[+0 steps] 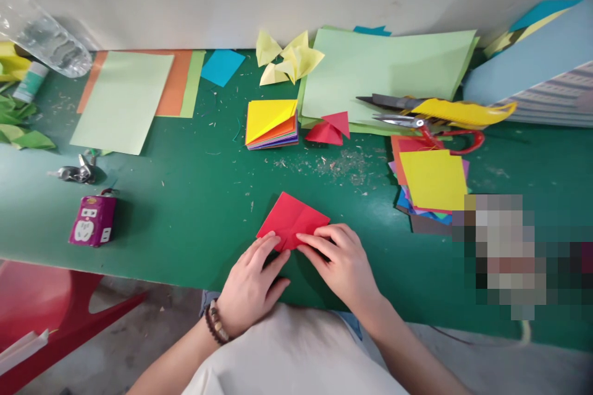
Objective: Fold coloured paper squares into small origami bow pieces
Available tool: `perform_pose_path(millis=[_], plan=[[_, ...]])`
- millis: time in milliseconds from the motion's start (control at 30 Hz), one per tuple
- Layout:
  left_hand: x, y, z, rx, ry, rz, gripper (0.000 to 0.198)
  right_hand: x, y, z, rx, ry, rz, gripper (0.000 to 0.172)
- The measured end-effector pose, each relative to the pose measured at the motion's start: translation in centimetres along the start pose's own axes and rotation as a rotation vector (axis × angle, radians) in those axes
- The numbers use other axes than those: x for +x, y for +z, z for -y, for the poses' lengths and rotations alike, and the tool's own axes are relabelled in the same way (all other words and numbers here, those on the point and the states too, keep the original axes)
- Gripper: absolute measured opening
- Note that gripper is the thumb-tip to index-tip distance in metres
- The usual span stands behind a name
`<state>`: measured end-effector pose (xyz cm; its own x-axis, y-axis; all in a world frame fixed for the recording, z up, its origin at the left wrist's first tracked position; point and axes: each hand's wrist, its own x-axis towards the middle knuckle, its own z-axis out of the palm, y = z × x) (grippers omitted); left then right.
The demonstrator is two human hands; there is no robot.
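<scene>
A red square of paper (pixel 293 218), creased and partly folded, lies on the green table (pixel 194 210) near its front edge. My left hand (pixel 252 284) has its fingertips on the sheet's near left corner, fingers stretched out. From the other side, my right hand (pixel 340 262) presses its fingers flat on the near right part of the sheet. Neither hand lifts the paper; both hold it down against the table.
A stack of coloured squares (pixel 272 124) and a folded red piece (pixel 331 128) lie beyond. Scissors (pixel 417 112) rest on green sheets (pixel 384 68). Another square stack (pixel 433 182) is right. Yellow folded shapes (pixel 287 58), a purple box (pixel 94 220), a plastic bottle (pixel 44 34) sit around.
</scene>
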<state>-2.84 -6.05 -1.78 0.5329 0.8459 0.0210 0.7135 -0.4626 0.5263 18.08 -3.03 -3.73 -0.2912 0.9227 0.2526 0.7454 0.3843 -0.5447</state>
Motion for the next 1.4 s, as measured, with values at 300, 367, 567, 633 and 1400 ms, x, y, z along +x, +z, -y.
perform_pose_path(millis=[300,367,567,633,1400], plan=[[-0.3,0.3,-0.2,0.098,-0.043,-0.135,0.034,0.3,-0.2,0.0,0.012,0.026,0.027,0.016],[-0.4,0.4,-0.4,0.129,-0.076,-0.160,0.031,0.5,-0.4,0.1,0.016,0.036,0.047,0.016],[-0.5,0.7,-0.6,0.153,-0.088,-0.165,0.030,0.8,-0.6,0.2,0.024,0.076,0.093,0.016],[-0.5,0.7,-0.5,0.152,-0.082,-0.163,0.031,0.8,-0.6,0.2,0.025,0.088,0.100,0.015],[-0.5,0.6,-0.3,0.140,-0.076,-0.120,0.035,2.7,-0.6,1.0,-0.101,0.152,0.191,0.026]])
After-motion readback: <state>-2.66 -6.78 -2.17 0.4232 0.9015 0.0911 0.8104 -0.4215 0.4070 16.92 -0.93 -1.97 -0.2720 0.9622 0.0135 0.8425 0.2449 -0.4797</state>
